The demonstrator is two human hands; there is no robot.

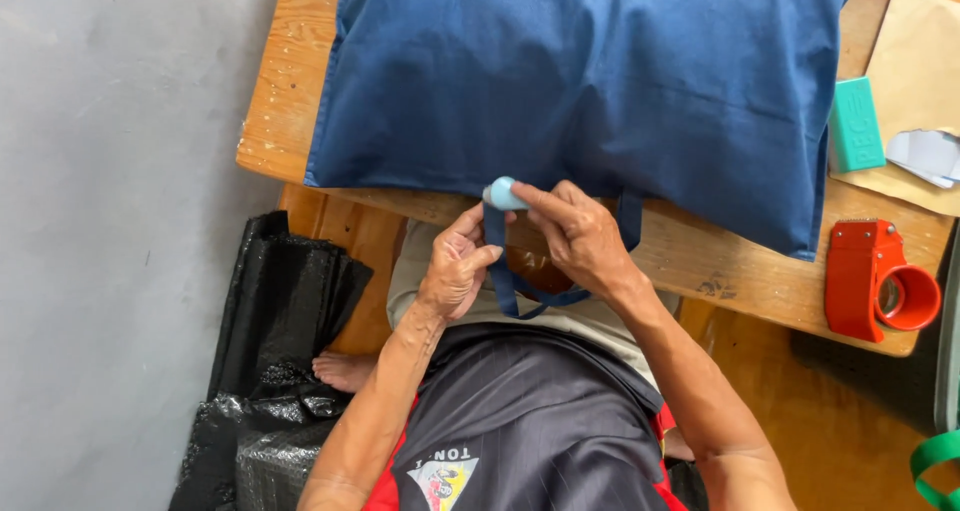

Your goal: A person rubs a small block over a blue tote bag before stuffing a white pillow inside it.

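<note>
Right hand (580, 236) pinches a small pale-blue rounded plastic tool (503, 194), its long axis lying left-right, at the table's near edge. Left hand (455, 269) is closed on the dark blue fabric strap (497, 261), which loops down from the navy cloth bag (590, 81) spread on the wooden table (290, 81). An orange tape dispenser (875, 281) and teal block (856, 124) sit at right.

Bright, even daylight, soft faint shadows, sharp focus, no glare, slight wide-angle stretch at edges
</note>
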